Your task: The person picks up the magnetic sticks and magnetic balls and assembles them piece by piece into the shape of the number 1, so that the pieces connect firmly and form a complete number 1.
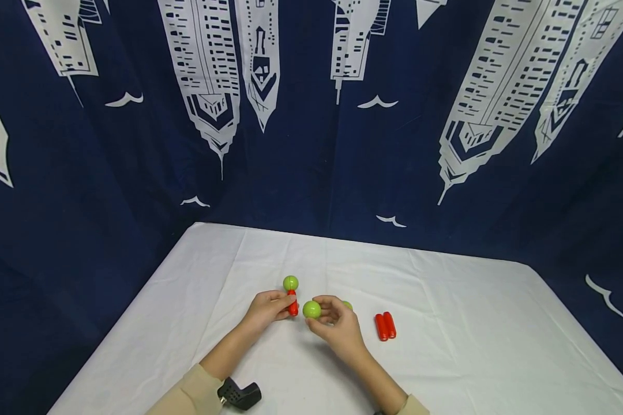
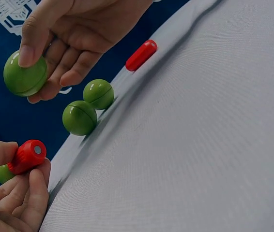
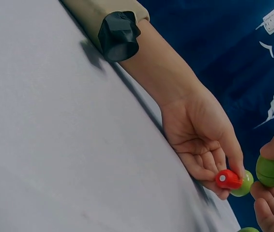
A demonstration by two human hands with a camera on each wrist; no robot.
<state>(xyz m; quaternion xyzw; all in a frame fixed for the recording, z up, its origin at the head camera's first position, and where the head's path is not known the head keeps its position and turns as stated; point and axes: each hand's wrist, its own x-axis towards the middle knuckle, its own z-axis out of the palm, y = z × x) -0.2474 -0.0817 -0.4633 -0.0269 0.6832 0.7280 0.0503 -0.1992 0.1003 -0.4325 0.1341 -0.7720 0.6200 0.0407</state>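
Observation:
My left hand (image 1: 266,307) pinches a red rod (image 1: 293,303) between thumb and fingers. A green ball (image 1: 291,282) sits against the rod's far end. The rod's near end shows a small grey disc in the left wrist view. Just to the right, my right hand (image 1: 340,325) holds another green ball (image 1: 311,309) between thumb and fingertips, slightly apart from the rod. Behind that hand a further green ball (image 1: 347,304) is mostly hidden; the left wrist view shows two green balls (image 2: 80,118) side by side on the table.
Two red rods (image 1: 381,327) lie side by side on the white cloth, right of my right hand. The white-covered table (image 1: 472,346) ends at a dark blue curtain (image 1: 301,173) printed with white buildings. A black device (image 1: 241,395) is strapped at my left wrist.

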